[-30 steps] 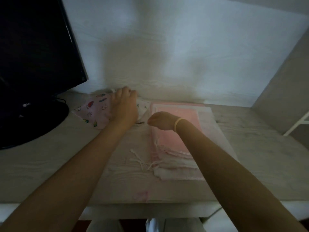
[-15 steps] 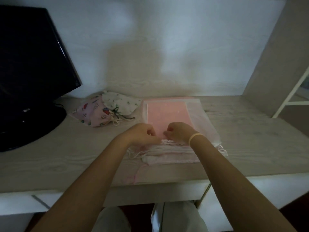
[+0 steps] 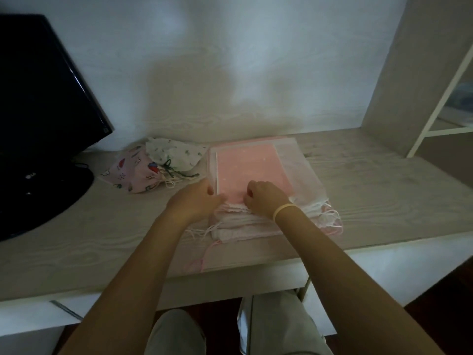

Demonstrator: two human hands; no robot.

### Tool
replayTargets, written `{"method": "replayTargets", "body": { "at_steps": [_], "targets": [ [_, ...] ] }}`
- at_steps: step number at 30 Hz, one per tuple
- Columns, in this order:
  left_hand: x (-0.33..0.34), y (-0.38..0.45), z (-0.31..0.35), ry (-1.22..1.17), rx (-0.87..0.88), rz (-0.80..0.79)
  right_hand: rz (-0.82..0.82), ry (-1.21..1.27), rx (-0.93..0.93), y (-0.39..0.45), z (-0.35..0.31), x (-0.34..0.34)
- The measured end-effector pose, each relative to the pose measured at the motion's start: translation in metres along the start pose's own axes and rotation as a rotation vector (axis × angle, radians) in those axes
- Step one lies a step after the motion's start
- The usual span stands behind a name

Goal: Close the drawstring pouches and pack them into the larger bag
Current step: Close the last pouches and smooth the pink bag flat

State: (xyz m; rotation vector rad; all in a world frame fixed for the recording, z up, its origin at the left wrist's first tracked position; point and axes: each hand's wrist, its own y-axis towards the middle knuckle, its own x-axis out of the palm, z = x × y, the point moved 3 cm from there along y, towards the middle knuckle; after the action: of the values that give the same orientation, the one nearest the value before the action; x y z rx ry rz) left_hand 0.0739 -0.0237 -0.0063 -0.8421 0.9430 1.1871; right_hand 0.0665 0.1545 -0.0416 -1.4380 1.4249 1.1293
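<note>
- While both my hands sit at the near edge of the pink stack [image 3: 252, 172], I'm picking off the top pouch, so the grip matters most.
- L hand [image 3: 197, 201]: fingers curled at the stack's left-front corner, touching fabric; looks like a pinch on the mouth hem, but can't tell for sure what's caught, fingertips are hidden.
- R hand [image 3: 263, 198]: knuckles up, fingers tucked onto the ruffled hem of the top pouch; prob. gripping it, not certain. Yellow band [image 3: 284, 210] on that wrist.
- To do it well, imo: take one layer only, feel for a single hem before lifting; stack is thin, slippery-looking cloth, and layers may come up together.
- Find both cord ends first. Cords [image 3: 202, 230] trail loose off the front-left, more at the front-right [image 3: 330, 219]; they look tangled, so pull slowly and evenly from both sides, or the mouth will bunch lopsided.
- Keep the rest of the stack pinned w/ one palm so it doesn't slide off the worktop [image 3: 371, 185] edge, which is close.
- Containers: stack pouches lie flat, look empty, mouths toward me; can't count them.
- Sheer white pouch [image 3: 299, 170] lies along the stack's right side.
- Two printed pouches rest left of the stack, by the monitor [image 3: 38, 111]: pink print [image 3: 128, 172] and white print [image 3: 174, 152], partly overlapping, cords drawn, so likely closed. Contents not visible.
- Can't pick out the larger bag w/ certainty.
</note>
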Motion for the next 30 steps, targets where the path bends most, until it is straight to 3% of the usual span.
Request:
{"method": "replayTargets", "body": {
  "at_steps": [3,5,7,9,11,15,19,21,26,30],
  "targets": [
    [-0.012,0.004,-0.011,0.147,-0.034,-0.081,0.001,-0.002,0.004,0.000,0.000,0.000],
    [-0.015,0.005,-0.010,0.069,-0.006,-0.136,0.008,-0.001,0.007,0.000,0.000,0.000],
    [-0.014,0.004,-0.003,-0.265,0.004,-0.145,-0.018,0.030,0.013,0.000,0.001,-0.001],
    [-0.005,0.004,0.007,-0.768,-0.014,-0.190,-0.042,0.132,0.037,-0.001,0.005,-0.006],
    [0.008,0.009,0.015,-1.054,-0.035,-0.156,0.042,0.265,0.072,-0.007,0.016,-0.018],
    [0.020,0.019,0.021,-1.138,-0.101,0.075,0.265,0.333,0.168,-0.034,0.050,-0.044],
    [0.031,0.024,0.015,-1.225,-0.172,0.193,0.053,0.245,0.224,-0.057,0.066,-0.045],
    [0.036,0.026,0.010,-1.273,-0.177,0.242,0.052,0.175,0.234,-0.059,0.065,-0.042],
    [0.052,0.029,-0.009,-1.523,-0.274,0.198,0.161,0.006,0.289,-0.048,0.061,-0.033],
    [0.059,0.038,-0.027,-1.634,-0.217,0.122,0.276,0.258,0.223,-0.041,0.048,-0.025]
  ]
}}
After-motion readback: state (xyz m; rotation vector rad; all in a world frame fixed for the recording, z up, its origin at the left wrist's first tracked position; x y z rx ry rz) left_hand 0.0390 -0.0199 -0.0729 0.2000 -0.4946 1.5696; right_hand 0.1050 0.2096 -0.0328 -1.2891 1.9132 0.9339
